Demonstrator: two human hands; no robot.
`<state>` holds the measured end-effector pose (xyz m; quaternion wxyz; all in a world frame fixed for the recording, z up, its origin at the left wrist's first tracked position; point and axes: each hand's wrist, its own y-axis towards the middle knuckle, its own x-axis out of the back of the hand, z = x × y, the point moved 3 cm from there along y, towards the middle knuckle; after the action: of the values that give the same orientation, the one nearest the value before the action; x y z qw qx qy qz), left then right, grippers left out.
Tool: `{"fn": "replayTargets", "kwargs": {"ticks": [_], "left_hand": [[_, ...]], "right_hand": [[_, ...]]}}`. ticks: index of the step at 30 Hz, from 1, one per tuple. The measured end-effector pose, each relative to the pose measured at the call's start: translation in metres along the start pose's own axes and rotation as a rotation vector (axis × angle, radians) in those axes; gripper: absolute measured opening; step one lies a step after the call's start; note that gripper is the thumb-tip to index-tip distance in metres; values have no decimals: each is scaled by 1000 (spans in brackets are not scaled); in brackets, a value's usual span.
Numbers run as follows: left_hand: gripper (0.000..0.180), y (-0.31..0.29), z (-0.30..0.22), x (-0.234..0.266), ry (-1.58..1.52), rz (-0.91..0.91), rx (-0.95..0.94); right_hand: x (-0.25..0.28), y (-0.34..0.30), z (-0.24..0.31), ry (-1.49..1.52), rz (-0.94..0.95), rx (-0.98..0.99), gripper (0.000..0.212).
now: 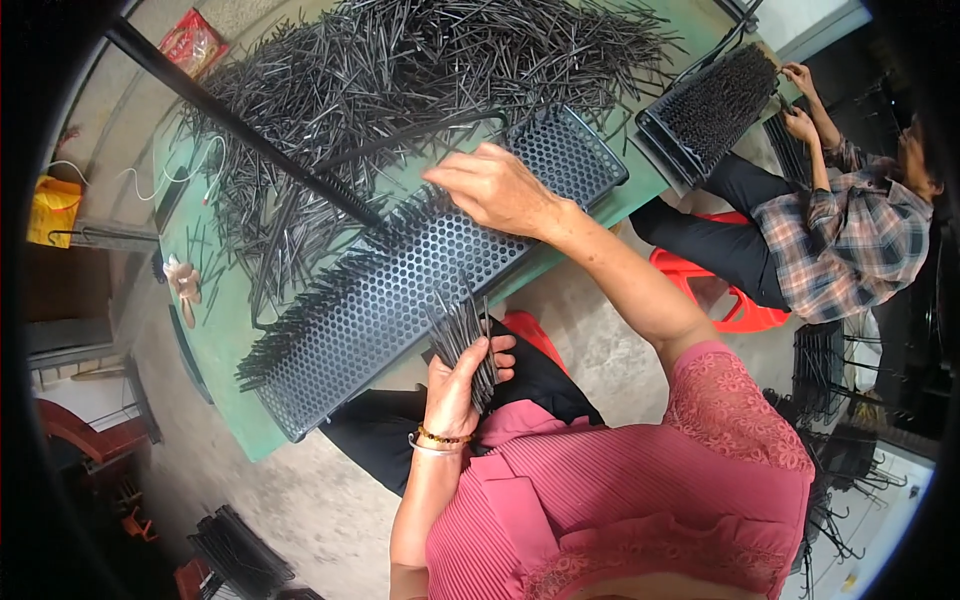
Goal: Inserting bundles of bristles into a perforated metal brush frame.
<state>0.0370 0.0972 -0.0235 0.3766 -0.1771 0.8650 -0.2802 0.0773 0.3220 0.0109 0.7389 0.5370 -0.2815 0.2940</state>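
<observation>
A long dark perforated panel [385, 305] lies slantwise across the near side of a green table [235, 412]. Thin black sticks [310, 322] stand in holes along its far edge, from the left end to about the middle. Below the panel, my left hand [455, 395] is wrapped round a bundle of similar black sticks [458, 330], their ends pointing up and away. My right hand [505, 195] is over the panel's far edge, thumb and fingers pinched together at the end of the row. Whatever is between those fingertips is too small to make out.
A large heap of loose black sticks [400, 70] covers the table's far part. A dark bar [240, 120] slants down to the panel. At right, a person in a plaid shirt [845, 235] works at another stick-filled panel [715, 110]. Red stools [735, 310] stand below.
</observation>
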Motion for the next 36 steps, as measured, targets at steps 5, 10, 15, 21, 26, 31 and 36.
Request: {"fn": "replayTargets", "kwargs": {"ticks": [5,10,15,21,26,31,36], "left_hand": [[29,-2,-2,1,15,-5,-33],[27,-3,-8,-1,-12,4,-123],[30,-4,-11,-12,48,53,-97],[31,0,-3,-5,-22,108,-41],[29,5,-7,-13,-50,50,-57],[25,10,0,-7,-24,-9,-19],[26,9,-4,-9,-17,19,-2]], "right_hand": [[11,5,6,177,-104,-131,30],[23,-33,38,738,278,-599,29],[9,-48,61,1082,291,-817,27],[29,-32,34,1013,12,-882,24],[36,-1,4,413,-406,-465,28],[13,3,-8,258,-368,-335,27],[7,6,-5,123,-419,-200,24]]}}
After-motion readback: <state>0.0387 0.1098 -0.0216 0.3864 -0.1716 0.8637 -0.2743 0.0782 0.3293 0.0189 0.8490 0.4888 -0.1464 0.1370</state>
